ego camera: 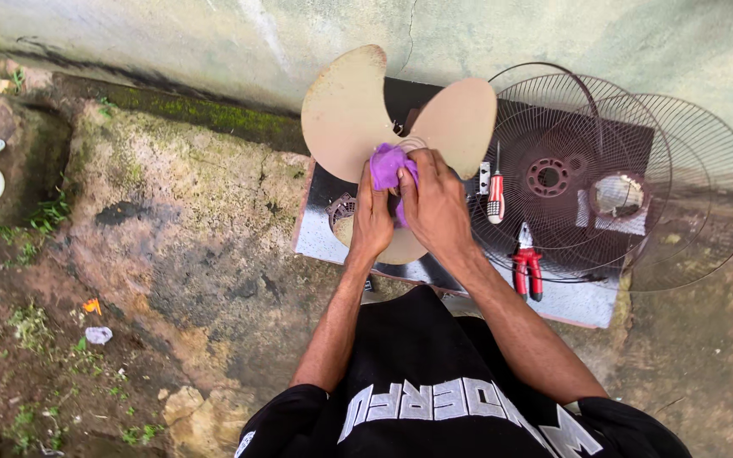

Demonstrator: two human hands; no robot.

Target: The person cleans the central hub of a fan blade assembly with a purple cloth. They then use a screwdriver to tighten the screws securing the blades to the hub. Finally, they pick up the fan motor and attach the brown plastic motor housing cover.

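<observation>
Pressing a purple cloth point(386, 165) on the beige fan blade point(358, 110), both hands closed on it, left hand point(372, 222), right hand point(436, 203), wire fan guards point(638, 187), screwdriver point(495, 195) and red pliers point(527, 267) right of the blade, on the surface point(579, 301).

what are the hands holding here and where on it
Both the left hand and right hand press a purple cloth onto the hub of the beige fan blade.

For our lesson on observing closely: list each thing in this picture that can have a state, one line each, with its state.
Fan blade: off the fan, held up over the slab.
Purple cloth: bunched, pressed on the blade hub.
Left hand: gripping the blade and cloth.
Right hand: gripping the cloth.
Fan grilles: detached, lying flat, overlapping.
Screwdriver: lying unused.
Red pliers: lying unused, handles shut.
</observation>
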